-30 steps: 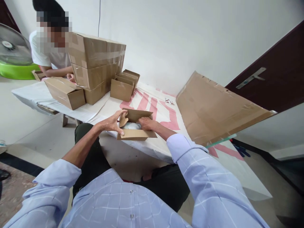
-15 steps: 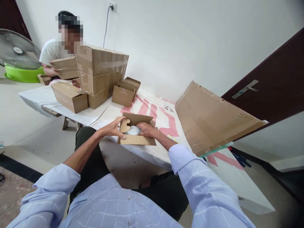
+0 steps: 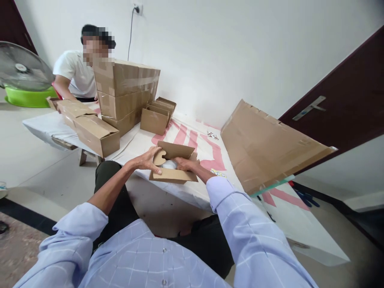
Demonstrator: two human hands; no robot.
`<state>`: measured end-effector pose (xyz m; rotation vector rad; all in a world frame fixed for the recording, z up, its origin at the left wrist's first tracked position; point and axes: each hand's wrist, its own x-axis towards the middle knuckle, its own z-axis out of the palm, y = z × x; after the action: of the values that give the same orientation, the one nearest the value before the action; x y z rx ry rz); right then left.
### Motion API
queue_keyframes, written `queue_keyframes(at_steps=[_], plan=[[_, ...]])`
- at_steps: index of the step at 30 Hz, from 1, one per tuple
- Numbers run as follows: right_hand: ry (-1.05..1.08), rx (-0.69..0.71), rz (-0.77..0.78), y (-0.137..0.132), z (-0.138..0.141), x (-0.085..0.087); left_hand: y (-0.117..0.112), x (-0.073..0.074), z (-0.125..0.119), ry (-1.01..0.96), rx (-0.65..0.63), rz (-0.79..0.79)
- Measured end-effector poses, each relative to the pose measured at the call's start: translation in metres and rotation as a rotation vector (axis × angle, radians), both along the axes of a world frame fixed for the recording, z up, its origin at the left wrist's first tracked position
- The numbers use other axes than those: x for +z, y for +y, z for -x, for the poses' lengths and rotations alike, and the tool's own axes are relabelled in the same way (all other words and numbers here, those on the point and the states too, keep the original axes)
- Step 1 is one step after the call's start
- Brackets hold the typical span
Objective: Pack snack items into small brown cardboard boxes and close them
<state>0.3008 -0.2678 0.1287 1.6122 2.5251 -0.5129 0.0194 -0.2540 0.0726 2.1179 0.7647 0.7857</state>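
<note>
A small cardboard box with its flaps raised sits at the near edge of the table. My left hand grips its left end, thumb over the near side and fingers at the far side. Inside that end stands a cardboard insert with a notch cut in it. Beside the insert lies a whitish rounded object, mostly hidden by the walls. My right hand reaches into the box from the right, against the whitish object; its fingertips are hidden.
Taped cartons are stacked at the back left, with a closed long box before them. Open boxes stand beside the stack. A large cardboard sheet leans at the right. A co-worker sits behind the cartons.
The co-worker has set down a box, now behind the long box, which has shifted nearer and to the right. My right hand is slightly deeper in the box; my left keeps its hold.
</note>
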Motion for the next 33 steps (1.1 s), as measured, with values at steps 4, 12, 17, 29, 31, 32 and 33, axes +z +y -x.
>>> queue_keyframes(at_steps=[4,12,17,29,31,32,33], plan=[[-0.060,0.016,0.004,-0.011,0.007,0.012,0.004,-0.004,-0.001,-0.013,-0.017,-0.047],[-0.086,0.119,-0.314,-0.029,0.010,0.060,0.011,-0.006,-0.002,-0.023,0.018,-0.030],[0.043,0.049,-0.492,-0.044,-0.011,0.107,0.025,-0.004,-0.010,-0.063,0.043,-0.016],[0.789,-0.117,-0.169,-0.095,-0.029,0.128,-0.045,0.057,-0.008,-0.401,-0.156,0.013],[0.852,-0.127,-0.112,-0.097,-0.027,0.120,-0.065,0.064,-0.009,-0.406,-0.143,0.009],[0.877,-0.138,-0.089,-0.098,-0.025,0.116,-0.073,0.065,-0.010,-0.408,-0.099,-0.002],[0.903,-0.152,-0.069,-0.099,-0.025,0.111,-0.079,0.066,-0.011,-0.413,-0.044,-0.010]])
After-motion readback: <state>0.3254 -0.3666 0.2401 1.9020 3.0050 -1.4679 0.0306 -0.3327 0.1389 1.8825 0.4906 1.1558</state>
